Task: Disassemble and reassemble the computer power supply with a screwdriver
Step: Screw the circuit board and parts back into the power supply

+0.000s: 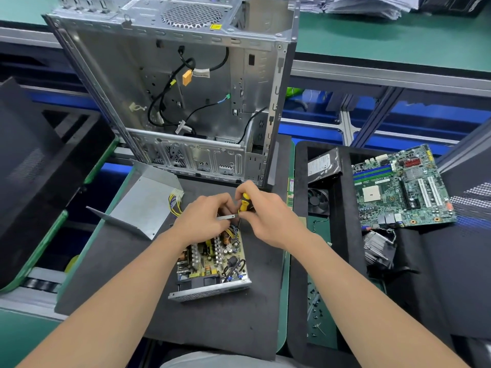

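The power supply lies open on the black mat, its circuit board with coils and capacitors exposed. Its grey metal cover rests off to the left, tilted on the mat. My right hand grips a yellow-and-black screwdriver, whose shaft points down at the supply's far edge. My left hand curls over that same far edge and holds the metal rim beside the screwdriver tip. Yellow and black wires with a white plug run out from under my left hand.
An empty computer case stands upright just behind the supply. To the right, a black tray holds a hard drive, a fan, a motherboard and a heatsink. Several small screws lie on the green strip.
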The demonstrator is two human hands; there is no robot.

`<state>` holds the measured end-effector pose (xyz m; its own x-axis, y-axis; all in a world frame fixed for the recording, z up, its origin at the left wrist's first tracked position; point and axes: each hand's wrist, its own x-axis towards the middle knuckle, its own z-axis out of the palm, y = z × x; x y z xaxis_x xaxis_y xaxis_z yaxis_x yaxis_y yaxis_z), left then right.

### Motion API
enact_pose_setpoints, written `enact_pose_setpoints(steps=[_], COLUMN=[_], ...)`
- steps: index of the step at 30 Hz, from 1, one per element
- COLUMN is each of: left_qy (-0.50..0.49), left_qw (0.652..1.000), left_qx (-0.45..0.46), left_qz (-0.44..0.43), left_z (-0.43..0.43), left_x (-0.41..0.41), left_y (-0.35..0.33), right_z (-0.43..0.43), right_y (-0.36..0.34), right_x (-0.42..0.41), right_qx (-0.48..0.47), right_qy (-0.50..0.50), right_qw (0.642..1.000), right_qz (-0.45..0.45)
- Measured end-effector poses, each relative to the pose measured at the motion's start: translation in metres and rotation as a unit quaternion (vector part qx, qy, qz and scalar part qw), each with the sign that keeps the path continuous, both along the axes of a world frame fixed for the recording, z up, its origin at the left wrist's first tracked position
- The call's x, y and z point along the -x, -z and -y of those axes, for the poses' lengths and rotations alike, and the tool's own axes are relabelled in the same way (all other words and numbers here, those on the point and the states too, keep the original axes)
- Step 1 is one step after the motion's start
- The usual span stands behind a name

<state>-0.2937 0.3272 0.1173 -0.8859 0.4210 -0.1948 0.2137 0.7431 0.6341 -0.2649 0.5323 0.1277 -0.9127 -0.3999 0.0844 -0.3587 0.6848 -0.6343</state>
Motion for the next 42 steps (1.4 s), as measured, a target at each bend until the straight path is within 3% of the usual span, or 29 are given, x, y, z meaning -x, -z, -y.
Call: enact_pose_setpoints(steps=[10, 20, 29, 33, 35, 38, 39, 42], left_qy=[0.000, 0.007, 0.011, -0.012, 0.014, 0.104, 0.121, 0.179], left_qw=[1.000, 1.000, 1.000, 0.993, 0.997, 0.979, 0.969, 0.954], left_qx=[-0.010, -0.025, -0.023, -0.104, -0.050, 0.176, 0.215, 0.241], left_qz=[-0.004, -0.011, -0.007, 0.060, 0.052, -0.007, -0.013, -0.014], left_z=[0.000, 0.001, 0.001, 0.009, 0.015, 0.029, 0.032, 0.039], left_x=[0.000, -0.001, -0.002, 0.000, 0.005, 0.016, 0.017, 0.020], left_y=[0.001, 0.000, -0.001, -0.008, -0.018, -0.033, -0.037, -0.046], right_z=[0.000, 0.016, 0.023, 0.021, 0.015, 0.002, -0.001, -0.010], right_y=[0.003, -0.022, -0.026, -0.028, -0.030, -0.034, -0.036, -0.041], right_x=[-0.005, 0.005, 0.006, 0.001, -0.002, -0.004, -0.005, -0.005], right_qx=[-0.017, -0.184, -0.177, -0.143, -0.106, 0.006, 0.046, 0.089], right_qy=[-0.023, -0.056, -0.022, -0.013, 0.014, 0.068, 0.079, 0.084], right_qw=[0.999, 0.979, 0.983, 0.989, 0.994, 0.997, 0.995, 0.988], right_qz=[0.014, -0.070, -0.039, -0.027, -0.004, 0.033, 0.051, 0.095])
